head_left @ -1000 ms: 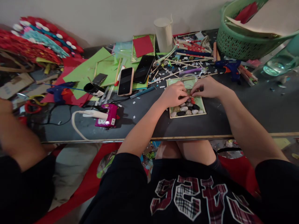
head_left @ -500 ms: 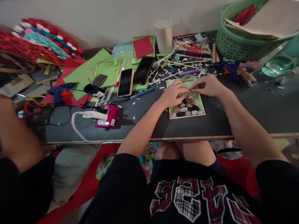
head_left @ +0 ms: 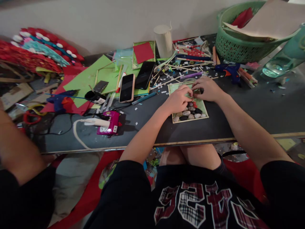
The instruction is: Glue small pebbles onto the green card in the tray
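Going by the magenta adapter (head_left: 113, 124) on the table (head_left: 219, 127), the framed green board (head_left: 202, 105) lies flat off to its right, with pebbles (head_left: 186, 113) bunched across the near part and a little red bit (head_left: 194, 104) just behind them. Both hands are over that board. Left hand's (head_left: 179, 98) grip is loosely curled, and I honestly can't tell if it's got anything. Right hand (head_left: 209, 88) is bent in close beside it, grip partly closed, tips mostly hidden, so can't say there either. Two phones, one light-edged (head_left: 127, 88), one black (head_left: 144, 76), sit behind and right of the adapter; red-handled scissors (head_left: 32, 117) are way left of it. Green basket's (head_left: 233, 47) far back right.
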Motion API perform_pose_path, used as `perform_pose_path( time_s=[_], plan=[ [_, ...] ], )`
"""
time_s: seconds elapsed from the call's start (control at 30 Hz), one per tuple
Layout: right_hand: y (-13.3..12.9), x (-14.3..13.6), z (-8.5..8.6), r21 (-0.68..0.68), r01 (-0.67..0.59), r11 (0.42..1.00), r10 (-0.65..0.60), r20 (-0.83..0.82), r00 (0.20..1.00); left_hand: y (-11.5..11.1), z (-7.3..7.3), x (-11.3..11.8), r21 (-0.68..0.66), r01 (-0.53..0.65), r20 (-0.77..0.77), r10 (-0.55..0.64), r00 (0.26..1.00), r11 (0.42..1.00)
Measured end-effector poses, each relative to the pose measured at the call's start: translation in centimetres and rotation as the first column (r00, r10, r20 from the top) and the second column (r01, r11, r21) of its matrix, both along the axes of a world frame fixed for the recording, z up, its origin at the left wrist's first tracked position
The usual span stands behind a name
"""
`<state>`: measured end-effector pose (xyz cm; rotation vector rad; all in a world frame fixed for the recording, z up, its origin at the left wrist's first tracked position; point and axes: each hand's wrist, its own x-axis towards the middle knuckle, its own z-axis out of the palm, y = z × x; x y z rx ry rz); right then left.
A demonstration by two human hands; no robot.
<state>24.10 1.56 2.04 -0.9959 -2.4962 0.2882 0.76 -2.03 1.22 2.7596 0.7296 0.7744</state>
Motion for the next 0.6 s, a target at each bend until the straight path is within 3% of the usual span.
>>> perform_pose_path(
  time_s=[0.2,0.6],
  plan=[
    [-0.12,-0.34,-0.06,0.013,0.017,1.000,-0.017,0.004,1.000,1.11,-0.97,-1.00,-0.119,-0.170,0.116,0.183,0.976,0.978],
    [-0.32,-0.88,0.00,0.015,0.000,1.000,0.000,0.043,0.999,0.56,-0.67,-0.83,-0.118,-0.056,0.050,0.062,0.997,0.991]
  ],
)
